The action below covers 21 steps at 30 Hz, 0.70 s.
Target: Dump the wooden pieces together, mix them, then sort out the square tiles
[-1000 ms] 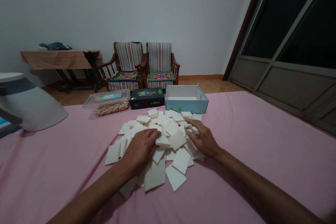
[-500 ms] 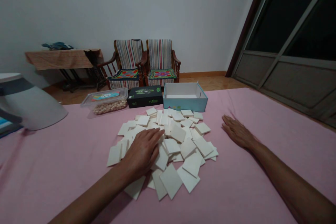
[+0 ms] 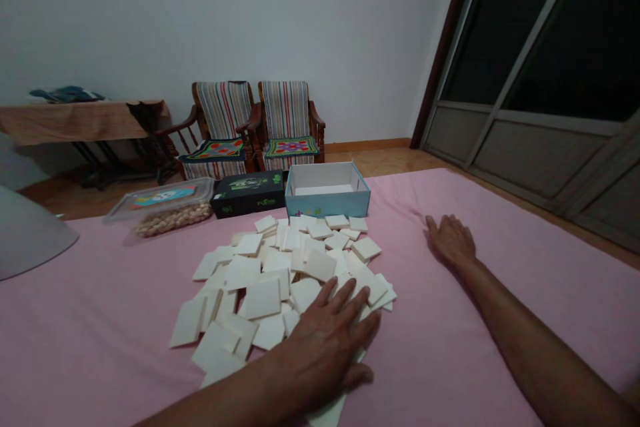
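A loose heap of thin, square, cream-white tiles (image 3: 263, 297) lies on the pink cloth, many of them overlapping. Palm down, my left hand (image 3: 333, 340) rests over the heap's near right side with fingers spread, covering several tiles; it grips none that I can see. Farther right, my right hand (image 3: 451, 240) lies flat on the cloth, fingers stretched out and thumb apart, away from the tiles and holding nothing.
Behind the heap stand an open light-blue box (image 3: 327, 202), a black box (image 3: 249, 193) and a clear plastic container (image 3: 173, 210) of nuts or beans. A grey-white rounded object (image 3: 30, 233) sits at the left edge. Two striped chairs (image 3: 287, 113) stand beyond the pink cloth (image 3: 425, 360).
My left hand has moved right and nearer across the heap, its fingers now more spread. My right hand has turned slightly, its thumb now apart. The view has swung a little to the right.
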Available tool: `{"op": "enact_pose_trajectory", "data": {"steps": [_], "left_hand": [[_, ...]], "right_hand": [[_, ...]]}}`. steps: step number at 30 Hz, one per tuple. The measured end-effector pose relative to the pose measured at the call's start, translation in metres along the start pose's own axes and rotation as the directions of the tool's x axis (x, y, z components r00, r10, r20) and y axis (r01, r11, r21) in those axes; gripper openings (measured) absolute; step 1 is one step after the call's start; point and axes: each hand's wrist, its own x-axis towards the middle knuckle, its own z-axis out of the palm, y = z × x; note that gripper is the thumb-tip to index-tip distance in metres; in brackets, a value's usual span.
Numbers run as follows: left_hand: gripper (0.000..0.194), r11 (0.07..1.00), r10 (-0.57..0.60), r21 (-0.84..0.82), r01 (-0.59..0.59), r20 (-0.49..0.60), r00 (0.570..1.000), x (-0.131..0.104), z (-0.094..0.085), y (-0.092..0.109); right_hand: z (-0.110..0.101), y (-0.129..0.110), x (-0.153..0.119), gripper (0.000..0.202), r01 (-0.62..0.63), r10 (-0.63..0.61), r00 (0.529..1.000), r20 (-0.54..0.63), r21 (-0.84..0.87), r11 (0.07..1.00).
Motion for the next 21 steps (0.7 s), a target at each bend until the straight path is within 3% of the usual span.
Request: {"op": "enact_pose_trajectory", "data": {"steps": [2,10,14,18,21], "left_hand": [[0.060,1.000,-0.015,0.000,0.015,0.005,1.000,0.004,0.004,0.001],[0.057,0.997,-0.052,0.061,0.048,0.056,0.997,0.007,0.001,0.005],[0.064,0.994,-0.069,0.085,0.062,0.072,0.995,0.001,-0.002,0.007],[0.055,0.994,-0.070,0.086,0.064,0.064,0.996,-0.010,-0.007,0.006],[0.045,0.992,-0.093,0.091,0.089,0.038,0.995,-0.015,-0.011,0.004]], "right_hand": [[0.006,0.009,0.009,0.085,-0.079,0.081,0.995,0.051,-0.025,0.997],[0.020,0.043,0.057,0.086,-0.092,0.099,0.992,0.078,-0.085,0.992],[0.024,0.050,0.068,0.088,-0.117,0.123,0.991,0.054,-0.106,0.987],[0.021,0.048,0.064,0.081,-0.138,0.142,0.989,0.031,-0.099,0.985],[0.007,0.023,0.054,0.070,-0.184,0.173,0.980,-0.098,-0.118,0.976]]}}
